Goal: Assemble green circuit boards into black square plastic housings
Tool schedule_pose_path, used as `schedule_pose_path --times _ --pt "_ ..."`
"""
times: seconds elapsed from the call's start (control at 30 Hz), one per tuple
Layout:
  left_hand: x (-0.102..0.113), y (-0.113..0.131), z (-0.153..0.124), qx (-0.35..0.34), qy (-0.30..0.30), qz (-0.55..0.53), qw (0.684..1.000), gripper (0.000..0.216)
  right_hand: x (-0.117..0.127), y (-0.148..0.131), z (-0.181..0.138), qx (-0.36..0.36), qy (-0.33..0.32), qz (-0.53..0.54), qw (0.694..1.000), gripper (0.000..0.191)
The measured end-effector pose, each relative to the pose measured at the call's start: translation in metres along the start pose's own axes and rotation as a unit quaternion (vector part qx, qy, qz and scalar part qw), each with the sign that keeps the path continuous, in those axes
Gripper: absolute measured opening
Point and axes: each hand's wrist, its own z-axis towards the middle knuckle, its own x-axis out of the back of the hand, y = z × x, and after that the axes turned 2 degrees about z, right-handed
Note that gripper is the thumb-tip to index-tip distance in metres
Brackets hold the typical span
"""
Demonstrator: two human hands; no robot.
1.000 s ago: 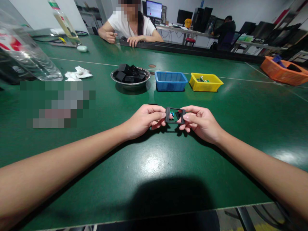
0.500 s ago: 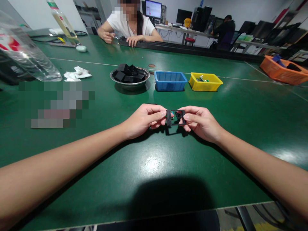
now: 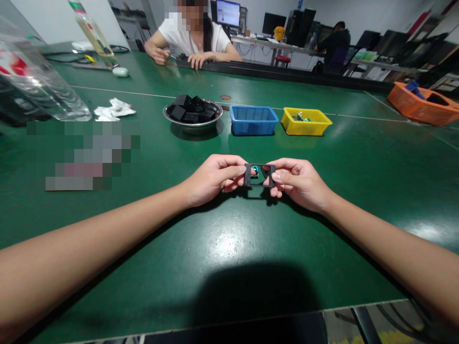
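Between both hands is a small black rectangular frame (image 3: 260, 185), open in the middle, raised a little above the table. My left hand (image 3: 218, 177) pinches its left end with thumb and fingers. At the right end, my right hand (image 3: 300, 181) grips it the same way. Through the opening a small green circuit board (image 3: 254, 172) shows near the left fingertips; whether it is fixed to the frame I cannot tell. A dark piece shows behind the opening on the right, too small to name.
On the green table (image 3: 229, 220) stand a metal bowl (image 3: 193, 128) of black blocks, a blue bin (image 3: 254, 125) and a yellow bin (image 3: 306, 126) with small circuit boards. Bottles (image 3: 53, 86) and crumpled tissue (image 3: 114, 110) lie left, an orange basket (image 3: 419, 107) right. A person (image 3: 195, 43) sits opposite.
The black frame has turned slightly so its opening faces me more squarely, and more of the green board shows through it. Both hands keep their grip.
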Motion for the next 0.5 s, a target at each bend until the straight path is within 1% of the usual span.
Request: schedule_pose_path --times 0.1,0.23,0.5 --pt "-0.0008 0.0011 -0.0004 -0.003 0.007 0.007 1.000 0.020 -0.0005 -0.0005 0.0002 -0.003 0.003 -0.001 1.000 0.029" --pt "-0.0011 0.0013 -0.0002 -0.013 -0.002 0.025 1.000 0.022 -0.0019 -0.0015 0.0003 -0.008 -0.005 0.011 1.000 0.026" --pt "-0.0014 -0.0005 0.0005 -0.007 0.007 0.006 1.000 0.020 -0.0031 -0.0016 -0.0013 -0.017 -0.025 0.023 0.999 0.024"
